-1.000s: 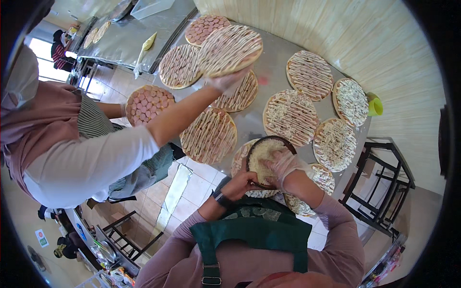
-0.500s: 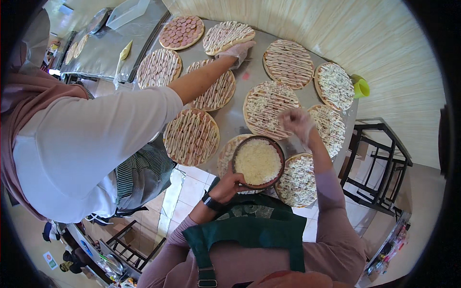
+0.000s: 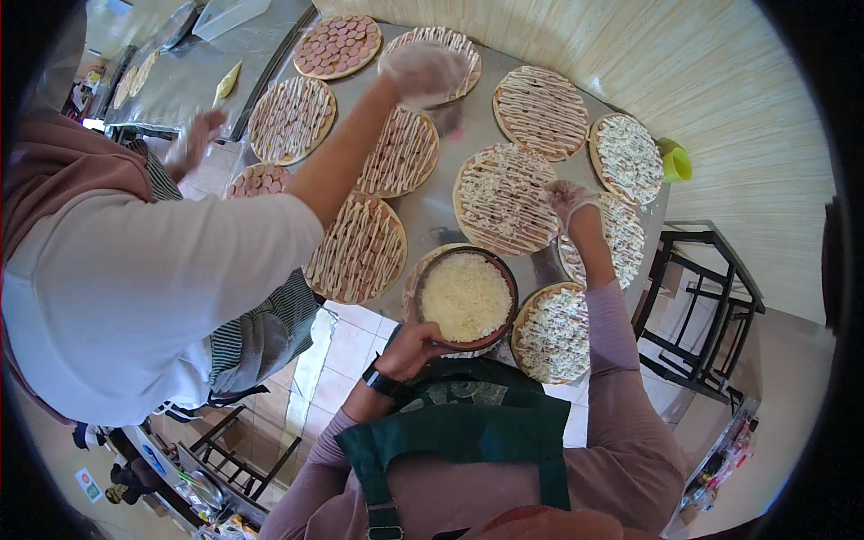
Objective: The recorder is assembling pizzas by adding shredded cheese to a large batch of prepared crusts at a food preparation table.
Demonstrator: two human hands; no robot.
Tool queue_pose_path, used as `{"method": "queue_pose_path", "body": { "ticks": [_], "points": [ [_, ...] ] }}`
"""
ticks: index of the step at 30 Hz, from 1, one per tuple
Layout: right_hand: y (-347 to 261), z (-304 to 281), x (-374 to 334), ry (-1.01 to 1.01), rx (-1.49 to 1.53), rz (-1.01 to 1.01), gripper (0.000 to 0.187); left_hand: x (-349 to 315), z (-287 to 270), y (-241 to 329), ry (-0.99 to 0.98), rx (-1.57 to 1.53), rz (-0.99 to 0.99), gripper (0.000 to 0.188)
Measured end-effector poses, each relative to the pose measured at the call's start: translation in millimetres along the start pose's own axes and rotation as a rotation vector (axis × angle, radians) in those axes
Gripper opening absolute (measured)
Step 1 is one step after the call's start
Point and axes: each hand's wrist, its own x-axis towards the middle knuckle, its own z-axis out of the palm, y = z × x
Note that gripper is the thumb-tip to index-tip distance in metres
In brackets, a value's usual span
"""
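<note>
My left hand (image 3: 412,349), with a dark band on its wrist, grips the rim of a round dark bowl (image 3: 507,331). Pale grated cheese (image 3: 463,295) fills the bowl. My right hand (image 3: 573,202), in a clear glove, hovers over the right edge of a pizza (image 3: 506,200). Its fingers are bunched together; what is in them is hidden. Stripes of sauce cross this pizza, and grated cheese lies scattered on its left and middle. Cheese-covered pizzas lie close by: one (image 3: 612,238) beside my right hand, another (image 3: 551,337) right of the bowl. The bowl partly hides one more.
At my left a co-worker in a white sleeve (image 3: 180,297) reaches across the metal table (image 3: 441,193), a gloved hand (image 3: 427,74) over a far pizza. Several more pizzas lie around. A green cup (image 3: 675,162) stands by the wall; black stool frames (image 3: 706,306) are at right.
My right hand has moved slightly right, and more cheese shows on the striped pizza. The co-worker's reaching hand has lifted off the far pizza's edge; their other hand has come into sight.
</note>
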Motion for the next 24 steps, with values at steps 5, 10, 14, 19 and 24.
{"method": "queue_pose_path", "body": {
  "ticks": [5,10,14,19,24],
  "points": [
    [3.0,-0.8,-29.0,0.015,0.360,0.018,0.020,-1.3,7.0,6.9,0.035,-0.024,0.004,0.063],
    [-42.3,-35.7,-63.6,0.146,0.762,0.070,0.019,1.0,16.8,9.8,0.018,0.004,0.088,0.063],
    [-102.4,-50.6,-115.4,-0.200,0.228,-0.490,0.029,12.9,10.5,7.7,-0.101,0.025,0.023,0.078],
    [-118.7,-21.5,-146.1,-0.347,-0.438,-0.679,0.029,6.6,23.2,-0.1,-0.070,0.064,0.031,0.078],
    [-97.5,-9.7,-143.7,-0.273,-0.625,-0.731,0.020,0.7,34.9,1.4,-0.014,0.107,-0.009,0.079]
  ]
}}
